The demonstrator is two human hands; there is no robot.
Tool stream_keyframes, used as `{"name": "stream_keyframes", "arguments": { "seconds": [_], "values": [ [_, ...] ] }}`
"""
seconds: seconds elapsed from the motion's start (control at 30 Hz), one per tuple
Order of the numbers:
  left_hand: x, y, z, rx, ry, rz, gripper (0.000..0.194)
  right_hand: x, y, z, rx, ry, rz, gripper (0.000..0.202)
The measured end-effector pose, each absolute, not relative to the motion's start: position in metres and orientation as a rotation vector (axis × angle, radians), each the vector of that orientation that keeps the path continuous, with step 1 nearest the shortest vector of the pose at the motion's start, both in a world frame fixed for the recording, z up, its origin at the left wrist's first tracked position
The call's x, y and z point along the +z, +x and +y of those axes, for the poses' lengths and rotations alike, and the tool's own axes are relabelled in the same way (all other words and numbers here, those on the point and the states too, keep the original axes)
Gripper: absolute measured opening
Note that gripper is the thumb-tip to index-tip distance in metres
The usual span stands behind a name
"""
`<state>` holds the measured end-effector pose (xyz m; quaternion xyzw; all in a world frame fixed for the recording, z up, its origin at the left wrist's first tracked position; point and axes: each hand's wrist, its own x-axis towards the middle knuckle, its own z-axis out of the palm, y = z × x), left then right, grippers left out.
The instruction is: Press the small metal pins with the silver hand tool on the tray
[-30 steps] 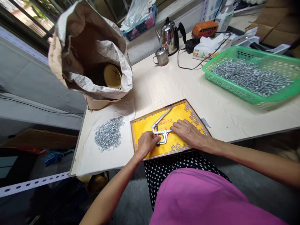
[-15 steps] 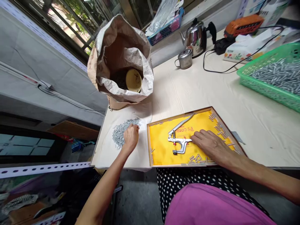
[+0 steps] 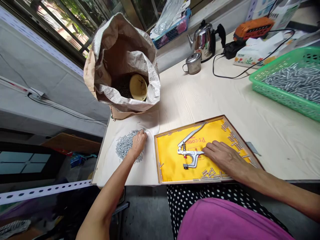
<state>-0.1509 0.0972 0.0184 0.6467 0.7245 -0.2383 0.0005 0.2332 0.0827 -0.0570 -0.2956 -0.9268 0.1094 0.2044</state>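
Note:
My left hand is at the right edge of a pile of small silvery metal pins on a white sheet. Its fingers are bunched together, and what is between them is too small to make out. Curled over the end of a handle, my right hand grips a pair of silver snap pliers. The pliers' jaw points left, and their other handle stands spread up and away. They are inside a shallow tray lined in yellow, with loose metal pieces along its edges.
A large paper sack with a yellow bowl inside stands behind the pile. Farther back are a metal mug, a kettle and an orange battery tool with a cable. A green basket of metal parts is at right.
The whole view has shifted slightly. My left hand stays at the pile, its fingers bunched and reaching a little further over it. My right hand keeps its place on the pliers.

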Motion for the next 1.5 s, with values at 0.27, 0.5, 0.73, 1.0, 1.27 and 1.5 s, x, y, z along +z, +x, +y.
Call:
{"name": "stream_keyframes", "arguments": {
  "seconds": [0.27,0.5,0.73,1.0,1.27,1.5],
  "values": [
    [0.024,-0.159,0.097,-0.776,2.109,2.181,0.029,-0.058,0.233,0.083,0.267,-0.814,-2.565,0.017],
    [0.036,-0.123,0.075,0.210,1.785,2.269,0.016,-0.054,0.233,0.084,0.244,-0.812,-2.590,0.015],
    [0.018,-0.018,0.025,0.635,1.039,1.808,0.035,-0.050,0.234,0.086,0.201,-0.839,-2.664,0.014],
    [-0.003,0.001,0.021,0.578,0.984,1.861,0.040,-0.050,0.231,0.085,0.149,-0.874,-2.649,0.014],
    [-0.005,0.003,0.023,0.472,0.966,1.901,0.031,-0.045,0.231,0.086,0.196,-0.874,-2.654,0.015],
    [-0.010,-0.001,0.026,0.400,0.979,1.901,0.028,-0.044,0.232,0.085,0.271,-0.876,-2.660,0.013]
  ]
}}
